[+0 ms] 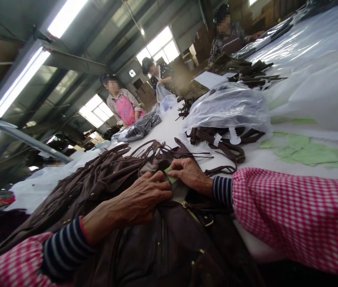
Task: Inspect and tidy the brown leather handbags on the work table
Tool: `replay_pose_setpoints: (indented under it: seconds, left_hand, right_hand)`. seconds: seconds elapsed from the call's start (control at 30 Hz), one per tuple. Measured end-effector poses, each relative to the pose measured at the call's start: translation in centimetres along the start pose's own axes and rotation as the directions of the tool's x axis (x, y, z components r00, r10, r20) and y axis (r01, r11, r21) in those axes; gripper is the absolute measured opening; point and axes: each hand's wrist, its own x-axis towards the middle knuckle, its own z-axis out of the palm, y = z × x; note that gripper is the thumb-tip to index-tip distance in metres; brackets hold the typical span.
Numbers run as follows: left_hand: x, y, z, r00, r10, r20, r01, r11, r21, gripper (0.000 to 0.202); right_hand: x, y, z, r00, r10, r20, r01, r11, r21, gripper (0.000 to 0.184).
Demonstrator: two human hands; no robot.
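Observation:
A dark brown garment with a brass zip (191, 211) lies spread out in front of me, its inside partly showing near the top. My right hand (189, 174) pinches a small light green slip (171, 178) between thumb and fingers, over the garment's opening. Close by on the left, my left hand (145, 195) is closed with its fingers curled at the garment's edge, seemingly gripping the cloth. The fingertips of that hand are partly hidden. Further brown garments (85, 191) with cords and brass studs are heaped to the left.
Several light green slips (309, 149) lie on the white table (254, 159) at right. A clear plastic bag (228, 105) covers brown straps (231, 149) just beyond my hands. Co-workers stand across the table, one in a pink apron (126, 109). Dark wrapped goods (140, 126) lie before that person.

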Motion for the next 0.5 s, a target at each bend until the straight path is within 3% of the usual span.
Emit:
replay_pose_setpoints:
  seconds: [0.27,0.5]
  left_hand:
    - [1.0,0.1,-1.0,0.997,-0.02,0.07,0.018,0.999,0.026,0.025]
    - [0.7,0.5,0.3,0.996,-0.074,0.042,0.068,0.988,0.135,0.048]
  right_hand:
    - [0.1,-0.1,-0.2,0.999,-0.054,0.003,0.054,0.995,-0.082,0.006]
    - [0.0,-1.6,-0.4,0.997,0.024,0.074,-0.01,0.985,-0.175,0.007]
